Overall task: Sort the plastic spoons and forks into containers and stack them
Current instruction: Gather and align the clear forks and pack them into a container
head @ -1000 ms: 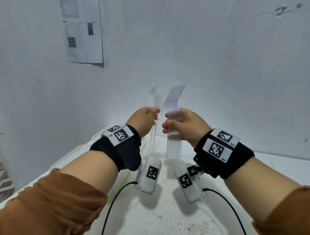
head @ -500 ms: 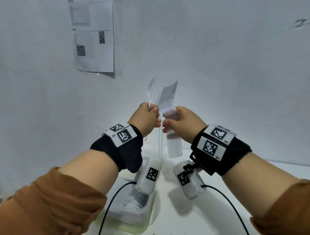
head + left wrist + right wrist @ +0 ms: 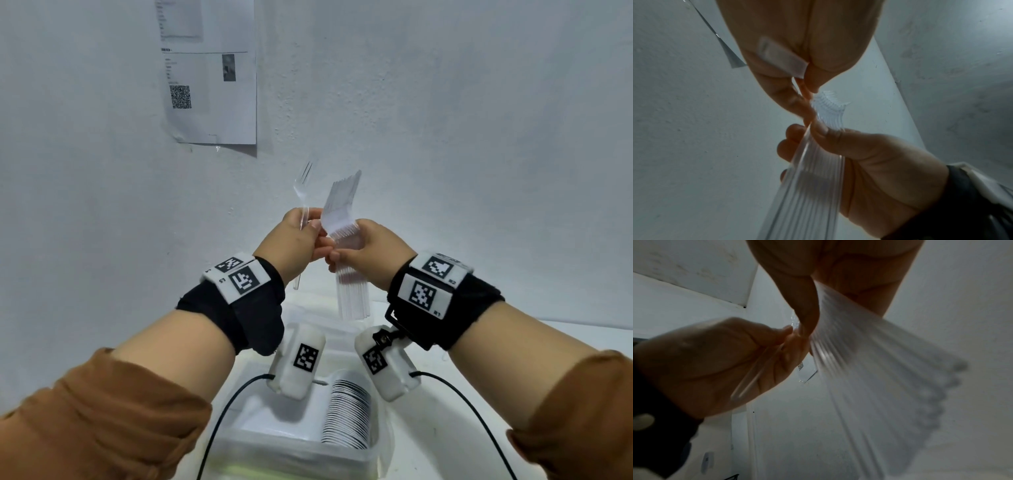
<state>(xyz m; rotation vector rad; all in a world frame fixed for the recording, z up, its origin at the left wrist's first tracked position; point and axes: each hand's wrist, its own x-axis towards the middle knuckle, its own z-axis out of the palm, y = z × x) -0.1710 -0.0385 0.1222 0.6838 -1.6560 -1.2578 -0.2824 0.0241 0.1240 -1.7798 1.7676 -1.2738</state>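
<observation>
Both hands are raised in front of the wall. My left hand point(image 3: 294, 243) pinches a single clear plastic fork point(image 3: 302, 192) by its handle, tines up. My right hand point(image 3: 366, 253) grips a nested stack of clear forks point(image 3: 344, 219), tines pointing up and handles point(image 3: 352, 298) hanging below the fist. The two hands touch at the fingertips. From the left wrist the stack point(image 3: 813, 186) runs through the right hand point(image 3: 869, 162). From the right wrist the stack's handles point(image 3: 879, 378) fan out, and the left hand point(image 3: 715, 358) holds the single fork point(image 3: 756, 378).
Below the hands a clear plastic container point(image 3: 308, 455) stands on the white table point(image 3: 445, 428), with a row of stacked spoons point(image 3: 347, 414) in its right side. A printed sheet point(image 3: 209, 72) hangs on the wall. Black cables point(image 3: 226, 411) run from the wrist cameras.
The left hand has drawn one fork away from the stack, up and to the left. The head view has tilted, so the container with spoons now shows below.
</observation>
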